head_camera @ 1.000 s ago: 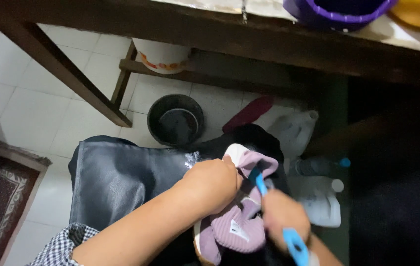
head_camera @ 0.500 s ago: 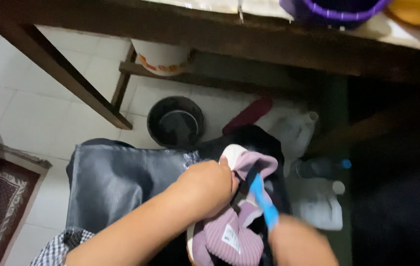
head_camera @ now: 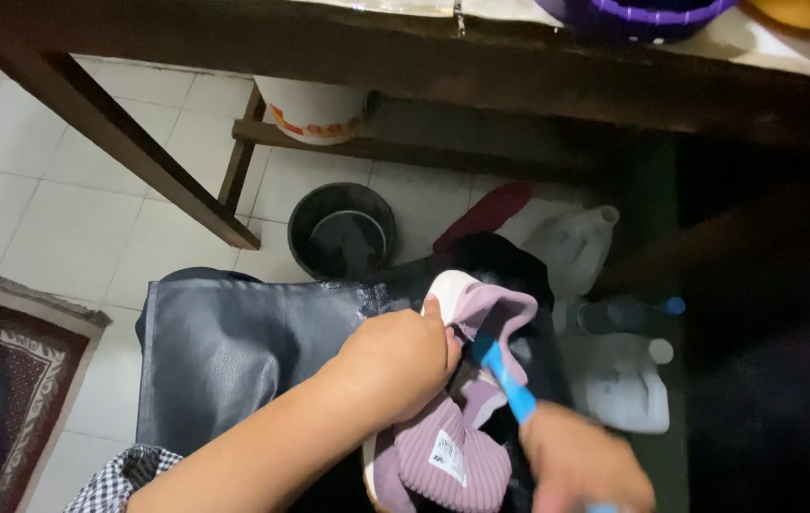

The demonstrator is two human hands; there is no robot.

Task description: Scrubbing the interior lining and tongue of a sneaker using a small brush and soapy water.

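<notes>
My left hand (head_camera: 395, 361) grips a pink knitted shoe (head_camera: 457, 446) by its upper edge, low in the middle of the view. The shoe has a white toe cap and a white label on its ribbed side. My right hand (head_camera: 581, 465), blurred at the bottom right, holds a blue-handled brush (head_camera: 509, 385) whose head reaches into the shoe's opening. Both hands work above a dark grey plastic sheet (head_camera: 224, 351) that lies over my lap.
A dark round bucket (head_camera: 341, 231) stands on the white tiled floor ahead. White plastic jugs (head_camera: 614, 380) and a red item (head_camera: 486, 214) lie to the right. A wooden table (head_camera: 405, 57) with slanted legs spans the top; a patterned rug (head_camera: 20, 380) lies at the left.
The brush has moved up along the shoe's opening and my right hand has shifted slightly. My left hand keeps its grip on the shoe.
</notes>
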